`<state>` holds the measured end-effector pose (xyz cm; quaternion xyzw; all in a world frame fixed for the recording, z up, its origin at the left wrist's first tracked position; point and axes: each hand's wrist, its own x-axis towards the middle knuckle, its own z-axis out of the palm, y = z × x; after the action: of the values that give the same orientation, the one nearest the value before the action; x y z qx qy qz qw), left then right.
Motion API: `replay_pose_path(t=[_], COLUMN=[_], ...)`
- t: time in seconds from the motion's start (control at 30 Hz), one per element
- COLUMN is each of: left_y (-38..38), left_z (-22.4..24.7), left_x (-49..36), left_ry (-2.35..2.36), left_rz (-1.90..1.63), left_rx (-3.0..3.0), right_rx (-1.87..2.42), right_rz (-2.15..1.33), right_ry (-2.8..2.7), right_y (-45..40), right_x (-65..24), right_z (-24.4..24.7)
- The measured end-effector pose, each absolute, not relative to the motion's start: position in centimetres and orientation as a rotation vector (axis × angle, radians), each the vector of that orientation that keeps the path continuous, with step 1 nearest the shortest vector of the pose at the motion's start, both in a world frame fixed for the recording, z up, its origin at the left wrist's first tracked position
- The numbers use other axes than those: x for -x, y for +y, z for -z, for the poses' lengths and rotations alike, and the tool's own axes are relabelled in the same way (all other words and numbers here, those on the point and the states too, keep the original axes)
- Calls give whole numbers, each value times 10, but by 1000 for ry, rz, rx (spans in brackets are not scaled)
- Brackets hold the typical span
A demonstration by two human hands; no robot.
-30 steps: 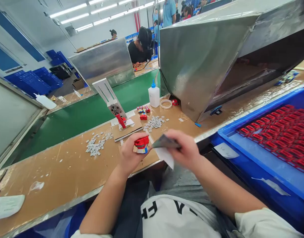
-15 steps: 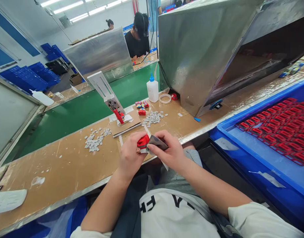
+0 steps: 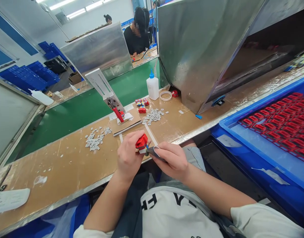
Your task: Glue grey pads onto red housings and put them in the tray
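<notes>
My left hand point(image 3: 129, 152) is closed round a small red toy car point(image 3: 141, 142), with a dark band and a pale underside showing. Pinched in my right hand point(image 3: 172, 158) is a curled dark grey sheet point(image 3: 153, 152) that looks like sandpaper. Its tip meets or nearly meets the car's lower edge, where a bit of blue shows; exact contact is hard to make out. Both hands are over the front edge of the cardboard-covered bench point(image 3: 72, 168). Just beyond them stands a clamp fixture with a red handle point(image 3: 117, 114).
Grey chips lie in two piles, left point(image 3: 94, 140) and right point(image 3: 153, 115). Behind are red cars point(image 3: 142, 109), a blue-capped bottle point(image 3: 152, 86) and a tape ring point(image 3: 165, 96). A metal hood point(image 3: 186, 56) and a blue bin point(image 3: 228, 127) of red parts flank the right. A co-worker point(image 3: 137, 36) sits opposite.
The sheet has drawn back and down from the car with my right hand, and it is more tightly curled. In my left hand the car is tilted up more.
</notes>
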<state>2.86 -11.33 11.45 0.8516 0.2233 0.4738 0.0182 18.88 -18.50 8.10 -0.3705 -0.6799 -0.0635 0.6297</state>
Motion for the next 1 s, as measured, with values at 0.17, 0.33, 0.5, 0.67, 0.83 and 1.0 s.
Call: replay_pose_path(t=[0.17,0.33,0.5,0.67,0.83,1.0], left_y=[-112,-112,-110,-111,-111,-112], left_z=[-110,-108,-107,-105,-105,-105], left_x=[-25,-25,-23,-20,-19,-21], left_ry=[661,670,708,682,684,681], left_rz=[-1415,-1417,-1366,-1346,-1343,-1346], left_rx=[-2669,-2661,-2700,-2662,-2659,-2669], right_rx=[916,883,884,862,896,857], right_rz=[18,10,72,206,211,255], right_ry=[-1487,-1494,-1578,-1667,-1679,-1680], right_y=[-188,-186,-184,-182,-180,-180], right_x=[-190,-190,-195,-202,-204,-205], right_z=[-84,-82,-78,-74,-74,-72])
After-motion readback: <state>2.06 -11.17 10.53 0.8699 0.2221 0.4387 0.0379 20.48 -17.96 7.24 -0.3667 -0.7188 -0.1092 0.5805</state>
